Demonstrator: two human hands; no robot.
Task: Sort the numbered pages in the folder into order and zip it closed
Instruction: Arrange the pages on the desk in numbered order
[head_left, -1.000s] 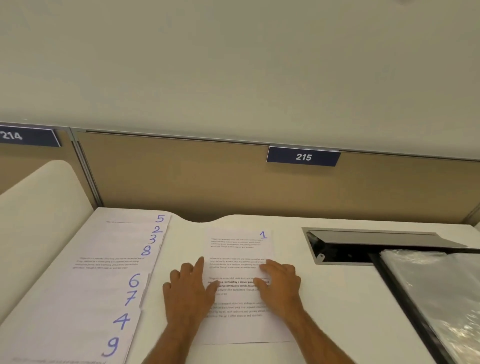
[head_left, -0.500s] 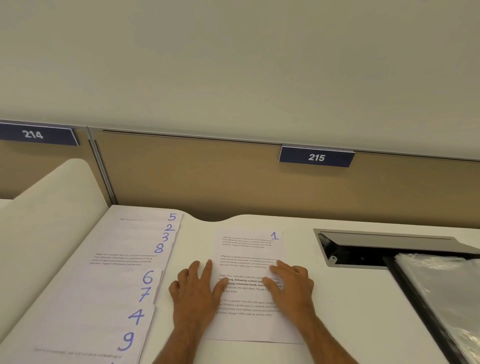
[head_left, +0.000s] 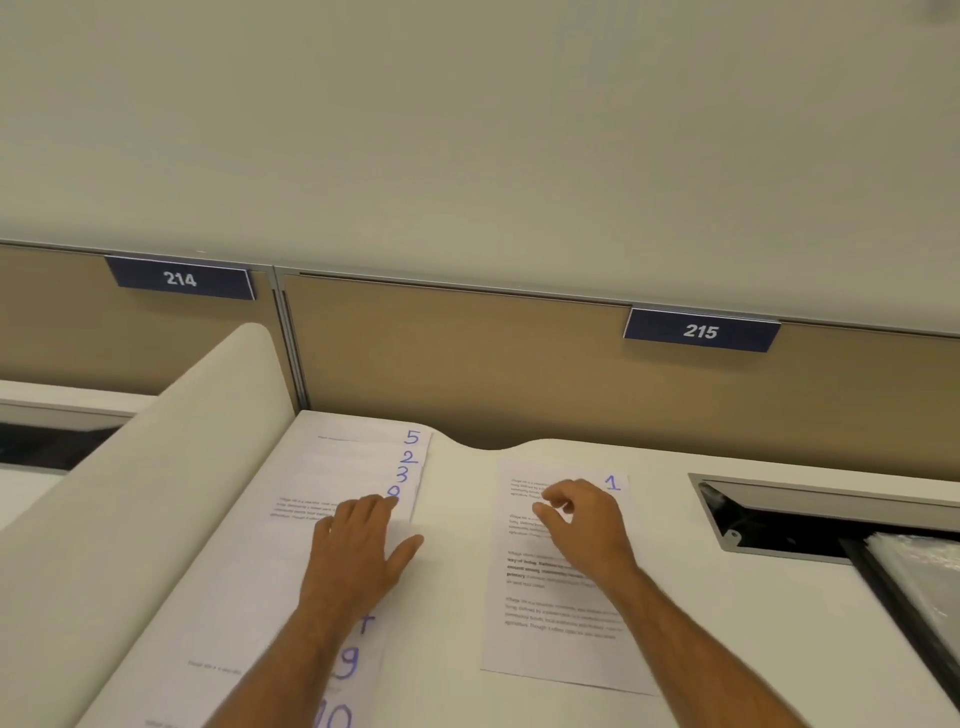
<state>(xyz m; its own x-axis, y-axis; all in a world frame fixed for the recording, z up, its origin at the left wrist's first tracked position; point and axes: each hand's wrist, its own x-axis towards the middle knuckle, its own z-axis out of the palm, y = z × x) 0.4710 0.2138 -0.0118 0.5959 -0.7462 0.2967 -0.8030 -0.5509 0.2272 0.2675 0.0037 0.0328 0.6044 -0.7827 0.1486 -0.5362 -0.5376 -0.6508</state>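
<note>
Numbered white printed pages lie in two places on the white desk (head_left: 452, 597): the page marked 1 (head_left: 561, 597) sits alone mid-desk, and a fanned stack of pages (head_left: 311, 483) runs down the desk's left side, with blue handwritten 5, 2, 3 showing at the far end and 9 and 10 near me. I see my left hand (head_left: 358, 556) flat on that stack, fingers straight and spread, thumb out toward the bare desk. My right hand (head_left: 582, 525) hovers over the upper part of page 1, fingers loosely curled, holding nothing I can make out. At far right, the black-edged clear plastic folder (head_left: 914, 582) lies partly over a grey metal cable hatch (head_left: 810, 499).
</note>
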